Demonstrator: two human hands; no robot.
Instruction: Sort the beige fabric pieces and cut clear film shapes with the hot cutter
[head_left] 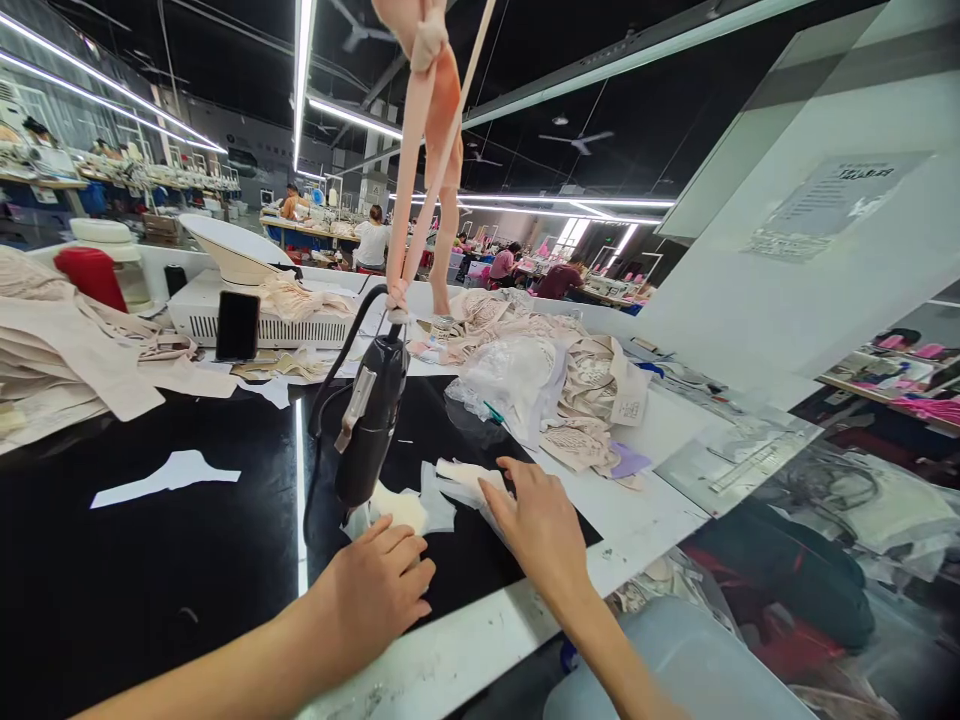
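My left hand [379, 585] rests on the black work surface [150, 570] with its fingers curled, touching a cream fabric piece [401, 508] just below a black hanging tool [371, 420]. The tool hangs from pale pink straps [420, 150] tied overhead. My right hand [536, 525] lies palm down with its fingers stretched onto a small stack of white fabric pieces [465, 478]. Whether the left hand grips the cream piece is not clear.
A white cut shape [169, 475] lies on the black surface at left. Beige garments pile at far left [60, 350] and behind the tool [540, 370]. A white machine [247, 300] with a black phone [238, 325] stands behind. Other people sit at distant tables.
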